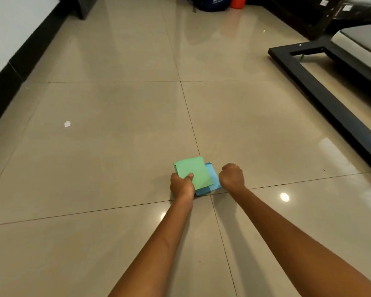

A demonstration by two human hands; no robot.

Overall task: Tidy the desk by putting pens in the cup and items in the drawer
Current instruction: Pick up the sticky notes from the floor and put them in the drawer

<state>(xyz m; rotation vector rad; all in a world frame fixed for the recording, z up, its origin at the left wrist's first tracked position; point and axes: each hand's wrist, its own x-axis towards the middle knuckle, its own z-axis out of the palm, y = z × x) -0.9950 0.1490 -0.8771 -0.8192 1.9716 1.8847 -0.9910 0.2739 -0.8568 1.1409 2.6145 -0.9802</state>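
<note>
A folded green paper [194, 171] lies on top of a folded blue paper [212, 181], both low over the shiny tiled floor. My left hand [181, 185] grips the near left corner of the green paper, thumb on top. My right hand [232, 176] is curled into a fist at the right edge of the blue paper; whether it holds that paper is hidden. No cup, pens or drawer are in view.
A small white paper scrap [67, 124] lies on the floor at the left. A black furniture frame [321, 97] runs along the right. A dark bag [214, 3] and an orange container [238, 2] stand at the far end. A black skirting [15, 67] lines the left wall.
</note>
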